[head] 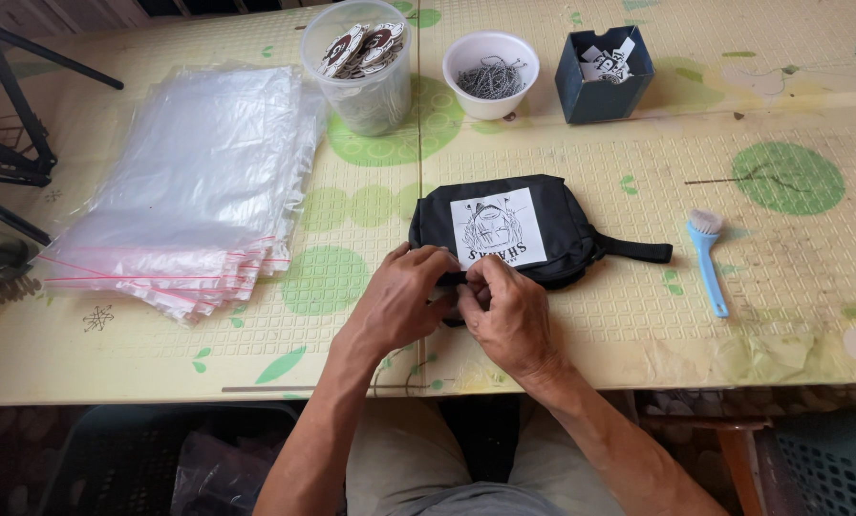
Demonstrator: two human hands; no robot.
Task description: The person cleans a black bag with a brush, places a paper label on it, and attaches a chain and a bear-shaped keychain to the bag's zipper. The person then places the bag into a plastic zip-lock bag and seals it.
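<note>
The black pouch lay mid-table; left hand and right hand pinched something small at its near edge; the part could slip from those crowded fingertips; plastic bags sat left

One black pouch lies at the centre of the frame, with two hands on its near edge: one left hand and one right hand. There is one stack of clear zip bags at the left (too many sheets to count). Along the top stand three containers: one clear tub of round tags, one white bowl of metal hooks, and one dark blue box. One blue brush lies at the right.
</note>
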